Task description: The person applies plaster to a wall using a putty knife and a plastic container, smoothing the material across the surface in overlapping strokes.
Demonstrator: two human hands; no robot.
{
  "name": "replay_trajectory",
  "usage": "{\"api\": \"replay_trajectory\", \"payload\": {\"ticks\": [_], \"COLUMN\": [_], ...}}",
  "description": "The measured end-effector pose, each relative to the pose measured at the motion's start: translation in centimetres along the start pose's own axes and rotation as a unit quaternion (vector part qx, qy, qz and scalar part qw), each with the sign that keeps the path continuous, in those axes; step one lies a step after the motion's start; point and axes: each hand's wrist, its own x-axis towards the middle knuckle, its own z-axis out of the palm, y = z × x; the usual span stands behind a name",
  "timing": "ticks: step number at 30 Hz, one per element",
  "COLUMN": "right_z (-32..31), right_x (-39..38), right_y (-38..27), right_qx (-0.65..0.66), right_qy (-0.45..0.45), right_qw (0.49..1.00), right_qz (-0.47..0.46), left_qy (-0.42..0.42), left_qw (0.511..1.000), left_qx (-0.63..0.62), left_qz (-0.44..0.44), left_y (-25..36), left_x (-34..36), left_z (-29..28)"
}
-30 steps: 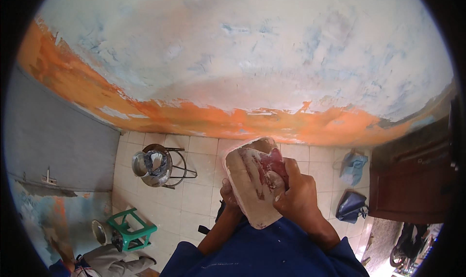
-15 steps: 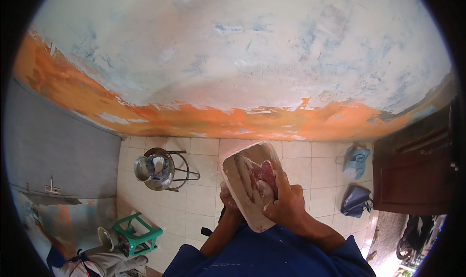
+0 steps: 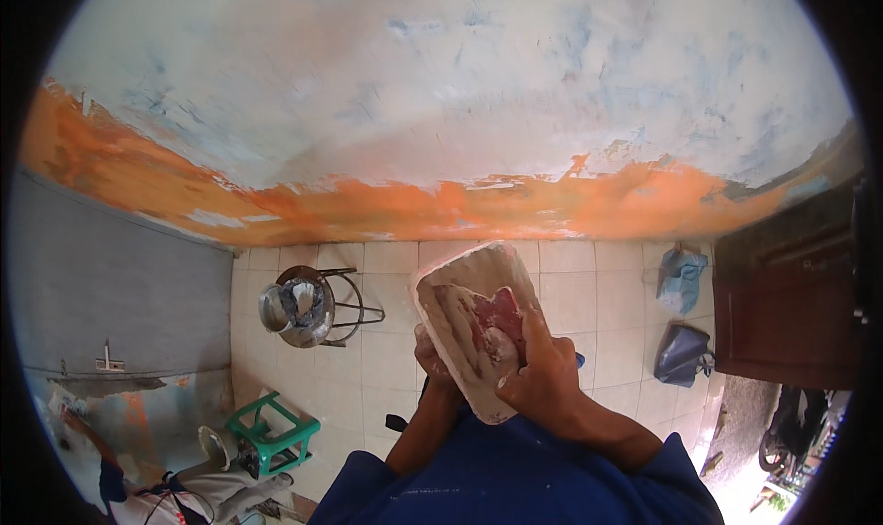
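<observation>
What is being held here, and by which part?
The left grip holds the tray by its left side; the right grip holds the red tool by its right edge.

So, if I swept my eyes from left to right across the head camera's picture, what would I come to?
Grey panel, round stool with legs showing, pale-rimmed tray, dark blue bag on the floor, dark brown door.

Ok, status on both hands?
Left hand holding pale-rimmed brown rectangular tray. Right hand gripping flat red smeared scraper over it. Round brown stool apart, to the left.
</observation>
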Motion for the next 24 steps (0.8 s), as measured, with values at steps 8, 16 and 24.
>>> {"api": "replay_trajectory", "payload": {"ticks": [8,16,24], "right_z": [-0.2,0.5,-1.7], "right_x": [-1.1,-1.5,-0.5], "right_y": [0.1,0.3,-1.9], "right_qx": [0.014,0.061,0.023], "right_qy": [-0.019,-0.005,-0.001], "right_qw": [0.999,0.997,1.000], "right_qz": [0.025,0.036,0.019], "left_qy": [0.108,0.130,0.012], "left_qw": [0.990,0.984,0.998], "left_qx": [0.059,0.067,0.037], "left_qz": [0.062,0.098,0.040], "left_y": [-0.6,-0.1,-0.3], "left_x": [-0.9,-0.9,-0.2], "left_z": [-0.9,-2.2,-1.4]}}
